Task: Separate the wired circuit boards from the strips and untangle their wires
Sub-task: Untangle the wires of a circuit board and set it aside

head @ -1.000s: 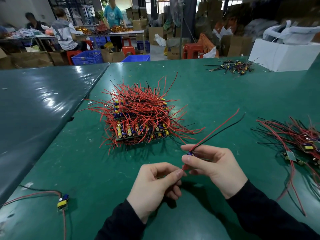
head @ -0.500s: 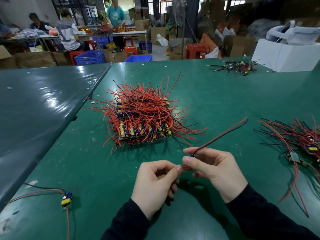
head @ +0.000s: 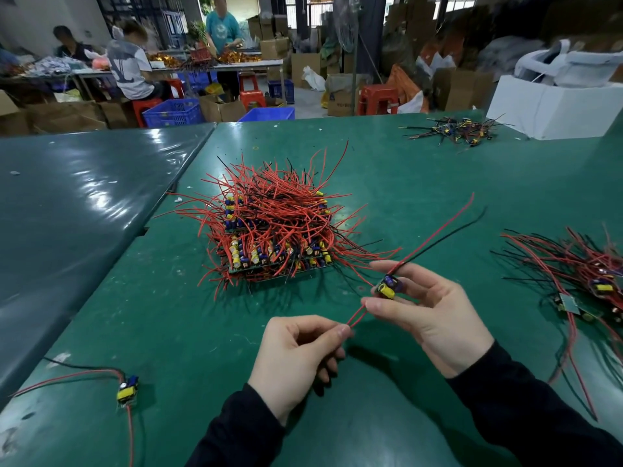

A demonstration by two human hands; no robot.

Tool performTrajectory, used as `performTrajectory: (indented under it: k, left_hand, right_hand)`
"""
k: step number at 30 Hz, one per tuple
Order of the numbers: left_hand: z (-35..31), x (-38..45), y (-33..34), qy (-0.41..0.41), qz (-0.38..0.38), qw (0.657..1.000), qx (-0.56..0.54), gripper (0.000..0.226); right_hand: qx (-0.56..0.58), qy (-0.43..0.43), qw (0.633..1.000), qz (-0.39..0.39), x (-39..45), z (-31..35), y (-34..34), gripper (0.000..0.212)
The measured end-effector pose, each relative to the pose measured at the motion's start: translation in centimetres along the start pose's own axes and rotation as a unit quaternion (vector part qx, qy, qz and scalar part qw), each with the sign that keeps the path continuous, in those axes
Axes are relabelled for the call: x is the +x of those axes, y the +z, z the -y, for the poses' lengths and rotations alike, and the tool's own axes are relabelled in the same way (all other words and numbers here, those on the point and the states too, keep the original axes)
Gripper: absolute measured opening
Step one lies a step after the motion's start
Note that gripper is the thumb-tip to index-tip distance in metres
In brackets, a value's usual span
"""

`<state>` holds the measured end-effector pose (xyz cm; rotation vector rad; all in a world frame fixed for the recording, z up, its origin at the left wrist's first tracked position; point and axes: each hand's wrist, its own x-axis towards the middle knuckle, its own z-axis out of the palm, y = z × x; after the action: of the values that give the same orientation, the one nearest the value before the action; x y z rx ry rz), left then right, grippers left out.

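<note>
Head view: your right hand pinches the small circuit board above the green table, its red and black wires trailing away to the upper right. Your left hand pinches the pair of red wires running down from it. Hands close together, both gripping. Draw that pair straight and gently, board steady, well clear of the big tangled pile ahead.
</note>
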<state>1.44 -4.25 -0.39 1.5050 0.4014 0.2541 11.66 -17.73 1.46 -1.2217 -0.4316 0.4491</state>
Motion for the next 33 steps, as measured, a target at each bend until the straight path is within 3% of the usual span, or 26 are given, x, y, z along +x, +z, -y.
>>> performTrajectory:
  k: [3, 8, 10, 14, 17, 22, 27, 30, 33]
  left_hand:
    - [0.0, 0.0, 0.0, -0.018, 0.016, 1.000, 0.016, 0.023]
    - [0.3, 0.2, 0.0, 0.051, -0.072, 0.988, 0.128, 0.025]
    - [0.3, 0.1, -0.1, 0.056, -0.075, 0.989, 0.112, 0.022]
    - [0.0, 0.4, -0.5, -0.009, -0.024, 0.999, 0.030, 0.018]
    - [-0.2, 0.5, -0.9, -0.051, 0.013, 0.999, 0.006, 0.016]
    - [-0.1, 0.3, -0.5, -0.046, -0.033, 0.994, 0.092, 0.021]
    - [-0.1, 0.3, -0.7, -0.023, -0.058, 0.995, 0.080, 0.024]
    - [-0.3, 0.3, -0.8, -0.009, 0.000, 0.994, 0.105, 0.018]
    - [-0.9, -0.2, -1.0, -0.001, 0.151, 0.983, 0.105, 0.012]
  right_hand:
    - [0.000, -0.008, 1.000, -0.004, 0.0, 0.0, 0.0, 0.044]
    - [-0.048, -0.027, 0.997, 0.060, -0.9, -0.4, 0.6, 0.038]
    - [-0.059, -0.043, 0.996, 0.053, -0.8, -0.3, 0.5, 0.038]
    - [-0.020, -0.057, 0.998, -0.028, 0.2, 0.4, -0.5, 0.038]
    - [0.006, -0.051, 0.998, -0.049, 0.5, 0.8, -0.9, 0.038]
    - [0.052, -0.021, 0.998, 0.012, -0.2, 0.8, 0.0, 0.040]
    - [0.048, -0.018, 0.997, 0.061, -0.9, 0.8, 0.7, 0.038]
    - [0.061, -0.020, 0.998, -0.020, -0.1, 1.0, -0.2, 0.036]
    - [0.035, -0.009, 0.998, -0.043, 0.4, 1.2, -0.9, 0.033]
